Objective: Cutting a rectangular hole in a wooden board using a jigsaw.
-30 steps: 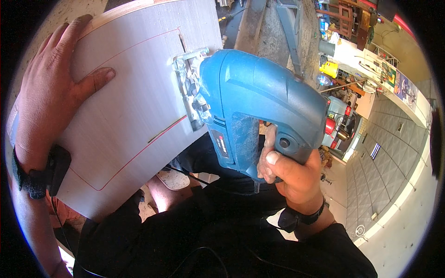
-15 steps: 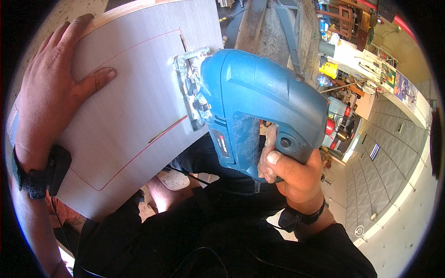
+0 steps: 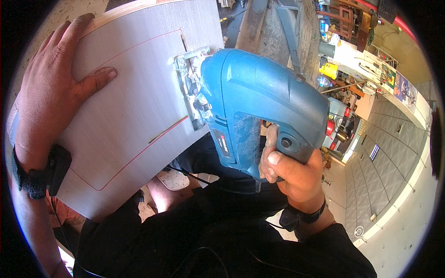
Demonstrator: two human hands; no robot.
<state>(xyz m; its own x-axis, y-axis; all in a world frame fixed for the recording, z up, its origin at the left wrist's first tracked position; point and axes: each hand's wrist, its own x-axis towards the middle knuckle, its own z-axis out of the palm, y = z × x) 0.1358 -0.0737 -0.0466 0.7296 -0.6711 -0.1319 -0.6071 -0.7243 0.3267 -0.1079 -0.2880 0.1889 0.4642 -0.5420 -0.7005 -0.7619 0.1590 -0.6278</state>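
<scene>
While the right hand [image 3: 296, 178] is gripping the blue jigsaw [image 3: 269, 88], its fingers curling round the handle, the left hand [image 3: 51, 78] is resting on the grey panel [image 3: 134, 102], fingers fanning over the upper edge near the upper-left corner, thumb spreading wide across the face. The jigsaw's base plate [image 3: 185, 88] is sitting by the panel's right edge, between a dark slit [image 3: 183, 42] near the upper-right corner and a second one lying beside the red line [image 3: 125, 167]. The blade is not showing, and I cannot tell whether a finger is squeezing the trigger.

Were the panel slipping under the left palm, the blade could be wandering or binding; the tool's weight, hanging past the right edge, could be tipping the plate. The black cable [image 3: 185, 173], passing below the lower edge near the dark clothing [image 3: 208, 222], could be snagging. Leftward, the panel's face is offering room up to the thumb; rightward, the jigsaw's body is already overhanging.
</scene>
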